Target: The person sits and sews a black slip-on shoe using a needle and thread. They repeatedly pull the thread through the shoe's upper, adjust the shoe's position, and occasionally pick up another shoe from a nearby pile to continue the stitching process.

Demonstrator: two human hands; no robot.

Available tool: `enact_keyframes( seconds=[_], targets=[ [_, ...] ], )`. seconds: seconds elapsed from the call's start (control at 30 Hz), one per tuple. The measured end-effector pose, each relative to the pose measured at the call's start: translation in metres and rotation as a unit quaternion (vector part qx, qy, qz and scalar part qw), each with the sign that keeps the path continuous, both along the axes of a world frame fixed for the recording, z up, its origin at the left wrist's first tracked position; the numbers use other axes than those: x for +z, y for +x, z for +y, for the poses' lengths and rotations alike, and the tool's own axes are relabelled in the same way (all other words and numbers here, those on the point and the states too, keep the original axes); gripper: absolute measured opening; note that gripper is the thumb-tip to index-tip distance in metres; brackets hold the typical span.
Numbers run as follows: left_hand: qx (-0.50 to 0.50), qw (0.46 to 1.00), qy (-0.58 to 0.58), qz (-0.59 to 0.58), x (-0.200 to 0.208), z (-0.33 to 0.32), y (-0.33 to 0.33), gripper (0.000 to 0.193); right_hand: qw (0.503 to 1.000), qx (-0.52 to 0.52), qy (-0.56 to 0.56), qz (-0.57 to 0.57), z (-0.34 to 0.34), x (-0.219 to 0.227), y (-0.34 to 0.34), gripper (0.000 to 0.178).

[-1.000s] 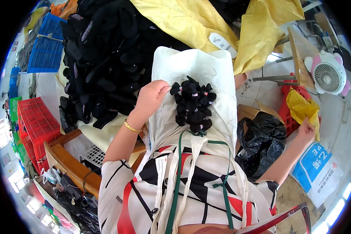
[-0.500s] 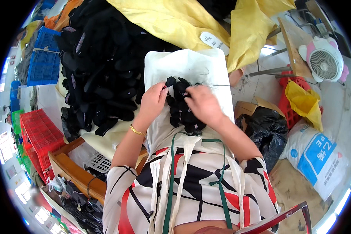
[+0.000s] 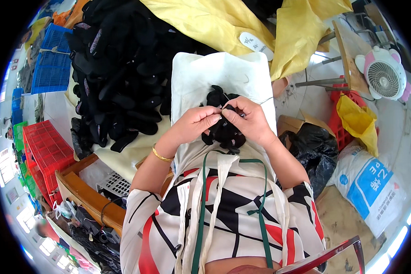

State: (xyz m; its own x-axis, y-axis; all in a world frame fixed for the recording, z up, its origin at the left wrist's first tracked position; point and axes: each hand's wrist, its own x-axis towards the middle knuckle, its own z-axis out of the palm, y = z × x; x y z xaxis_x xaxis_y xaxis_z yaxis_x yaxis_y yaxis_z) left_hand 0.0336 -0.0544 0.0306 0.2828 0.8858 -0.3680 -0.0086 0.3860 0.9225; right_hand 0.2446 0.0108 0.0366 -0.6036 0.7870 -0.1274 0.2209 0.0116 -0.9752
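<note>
My left hand point(image 3: 194, 124) and my right hand point(image 3: 252, 121) meet over a white cloth-covered surface point(image 3: 201, 68) in front of me. Both are closed, thumbs and fingertips pinched together almost touching. A thin dark thread point(image 3: 266, 100) runs off to the right from beside my right hand's fingers. What my left fingers pinch is too small and covered to make out. Under and around the fingertips lies a bunch of small black fabric pieces point(image 3: 231, 137), perhaps bows, partly hidden by my hands.
A big heap of black soft shoe-like pieces point(image 3: 123, 77) lies to the left. Yellow sheeting point(image 3: 301, 36) with a white sole-shaped card point(image 3: 255, 44) spreads beyond. Blue point(image 3: 52, 59) and red crates point(image 3: 48, 146) stand left; a fan point(image 3: 382, 77), black bag point(image 3: 313, 146) and white sack point(image 3: 370, 187) right.
My left hand has moved right and lower, and its fingertips now meet those of my right hand. The small black piece at my left fingers is no longer visible there.
</note>
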Motion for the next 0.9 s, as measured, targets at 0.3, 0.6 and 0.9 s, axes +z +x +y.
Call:
enact_keyframes(
  seconds=[0.3,0.6,0.9],
  targets=[
    [-0.079,0.923,0.309,0.215,0.010,-0.001,0.009,0.015,0.982,0.079,-0.140,0.095,-0.013,-0.020,0.021,0.014],
    [-0.099,0.896,0.316,0.295,0.015,-0.007,0.013,0.018,0.983,-0.055,-0.132,0.114,-0.011,-0.007,0.041,0.024],
    [-0.108,0.800,0.472,0.354,0.031,-0.006,0.014,0.027,0.988,0.148,-0.048,0.001,-0.015,0.009,0.049,0.014]
  ],
)
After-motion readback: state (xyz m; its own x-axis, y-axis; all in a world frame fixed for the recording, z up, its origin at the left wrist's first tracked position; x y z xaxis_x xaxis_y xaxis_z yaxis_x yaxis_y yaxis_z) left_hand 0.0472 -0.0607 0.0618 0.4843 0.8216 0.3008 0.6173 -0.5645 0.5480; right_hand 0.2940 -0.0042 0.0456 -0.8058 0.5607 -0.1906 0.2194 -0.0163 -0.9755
